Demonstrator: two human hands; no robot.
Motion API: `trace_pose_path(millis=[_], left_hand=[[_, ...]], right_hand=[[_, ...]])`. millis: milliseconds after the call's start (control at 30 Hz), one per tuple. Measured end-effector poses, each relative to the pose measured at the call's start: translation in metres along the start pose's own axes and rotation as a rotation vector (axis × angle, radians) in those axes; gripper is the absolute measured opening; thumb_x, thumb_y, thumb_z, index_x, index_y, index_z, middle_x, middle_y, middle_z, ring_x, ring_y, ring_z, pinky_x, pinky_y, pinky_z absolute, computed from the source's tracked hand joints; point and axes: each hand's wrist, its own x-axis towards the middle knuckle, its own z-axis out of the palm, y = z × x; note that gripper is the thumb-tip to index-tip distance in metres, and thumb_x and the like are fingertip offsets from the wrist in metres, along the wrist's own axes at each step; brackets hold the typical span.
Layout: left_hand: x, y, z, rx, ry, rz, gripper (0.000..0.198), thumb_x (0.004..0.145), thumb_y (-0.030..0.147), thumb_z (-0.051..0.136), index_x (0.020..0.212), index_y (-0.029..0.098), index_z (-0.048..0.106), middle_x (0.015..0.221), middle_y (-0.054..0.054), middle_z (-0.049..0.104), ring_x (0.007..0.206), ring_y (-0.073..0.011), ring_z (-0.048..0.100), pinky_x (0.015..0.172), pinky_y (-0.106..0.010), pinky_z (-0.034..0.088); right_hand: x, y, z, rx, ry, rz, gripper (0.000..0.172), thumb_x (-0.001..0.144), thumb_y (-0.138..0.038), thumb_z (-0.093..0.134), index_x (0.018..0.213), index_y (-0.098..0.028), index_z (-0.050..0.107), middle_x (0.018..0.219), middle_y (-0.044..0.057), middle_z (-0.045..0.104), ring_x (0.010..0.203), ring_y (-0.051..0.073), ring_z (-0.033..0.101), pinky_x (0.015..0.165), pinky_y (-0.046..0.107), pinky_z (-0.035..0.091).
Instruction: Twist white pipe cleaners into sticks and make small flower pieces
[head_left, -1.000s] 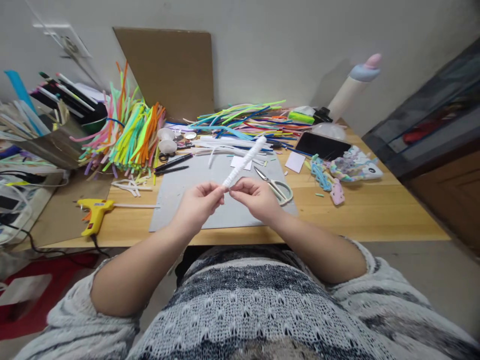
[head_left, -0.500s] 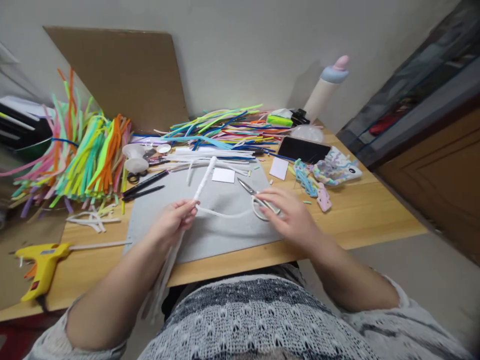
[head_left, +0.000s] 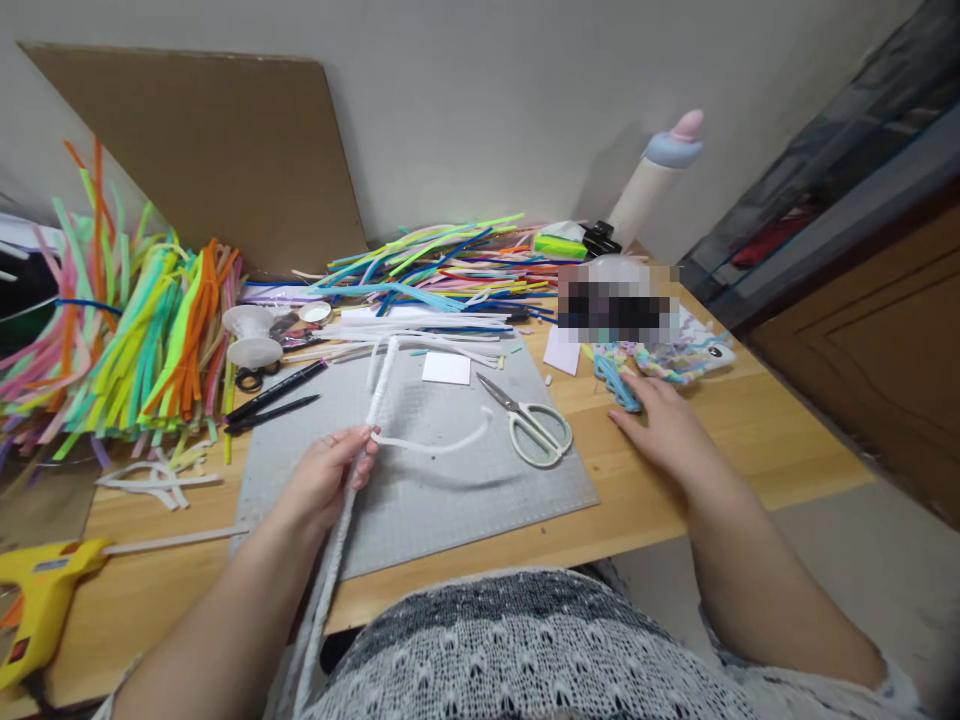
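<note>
My left hand (head_left: 337, 470) pinches a bundle of white pipe cleaners (head_left: 385, 375) wrapped into a thick stem. Its wrapped end points up and away over the grey cutting mat, and long loose tails hang down past my wrist. One white strand (head_left: 431, 448) curves out to the right from the fingertips, its end free. My right hand (head_left: 664, 430) lies at the right of the table, thumb and fingers apart, beside a blue braided pipe cleaner piece (head_left: 619, 385), fingertips at or touching it. White-handled scissors (head_left: 540, 432) rest on the mat between the hands, blades slightly parted.
On the left are a yellow glue gun (head_left: 46, 600), black pens (head_left: 277, 392), a clear spool (head_left: 252, 335) and colourful pipe cleaner bundles (head_left: 150, 330). More pipe cleaners (head_left: 450, 260) lie along the wall. A white card (head_left: 447, 368) sits on the cutting mat (head_left: 450, 520).
My right hand has let go of the scissors, leaving them on the mat, and has moved right to the braided pieces. My left hand still holds the white stem; the view has shifted slightly.
</note>
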Motion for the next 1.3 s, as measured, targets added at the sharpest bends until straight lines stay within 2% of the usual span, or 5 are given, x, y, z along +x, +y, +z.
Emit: trace_pose_path(millis=[500, 700, 800, 1100, 1300], left_hand=[[-0.016, 0.005, 0.017, 0.096, -0.024, 0.017, 0.032, 0.060, 0.037, 0.073, 0.073, 0.012, 0.058, 0.052, 0.004, 0.051, 0.034, -0.0025, 0.034, 0.031, -0.015, 0.020], [-0.034, 0.025, 0.050, 0.383, -0.066, 0.205, 0.026, 0.070, 0.036, 0.066, 0.068, 0.013, 0.055, 0.051, 0.003, 0.055, 0.036, -0.0035, 0.037, 0.035, -0.016, 0.025], [-0.039, 0.030, 0.065, 0.514, -0.111, 0.302, 0.022, 0.075, 0.034, 0.061, 0.070, 0.013, 0.056, 0.054, 0.001, 0.057, 0.040, -0.0052, 0.043, 0.040, -0.017, 0.032], [-0.040, 0.024, 0.075, 0.509, -0.059, 0.402, 0.022, 0.076, 0.034, 0.058, 0.069, 0.013, 0.056, 0.054, 0.002, 0.055, 0.043, -0.0064, 0.042, 0.043, -0.019, 0.032], [-0.041, 0.022, 0.077, 0.765, -0.002, 0.568, 0.021, 0.079, 0.032, 0.054, 0.071, 0.013, 0.058, 0.059, 0.000, 0.057, 0.054, -0.0100, 0.048, 0.051, -0.021, 0.035]], right_hand=[[-0.003, -0.071, -0.036, 0.314, 0.065, -0.263, 0.040, 0.080, -0.040, 0.054, 0.116, -0.022, 0.057, 0.125, 0.013, 0.052, 0.118, 0.030, 0.047, 0.099, 0.050, 0.033], [-0.016, -0.153, -0.042, 1.064, -0.750, -0.347, 0.036, 0.085, -0.038, 0.049, 0.117, -0.022, 0.053, 0.113, 0.009, 0.061, 0.102, 0.018, 0.058, 0.088, 0.038, 0.046], [-0.024, -0.191, -0.028, 1.290, -0.844, -0.306, 0.034, 0.083, -0.032, 0.052, 0.115, -0.020, 0.051, 0.100, 0.006, 0.062, 0.079, 0.012, 0.060, 0.073, 0.028, 0.048], [-0.028, -0.202, -0.013, 1.171, -0.407, -0.407, 0.021, 0.086, -0.033, 0.045, 0.077, -0.017, 0.057, 0.068, -0.001, 0.053, 0.068, 0.012, 0.048, 0.065, 0.024, 0.038], [-0.031, -0.198, -0.008, 1.238, -0.497, -0.340, 0.025, 0.087, -0.040, 0.045, 0.083, -0.018, 0.057, 0.064, -0.002, 0.052, 0.060, 0.011, 0.048, 0.060, 0.024, 0.039]])
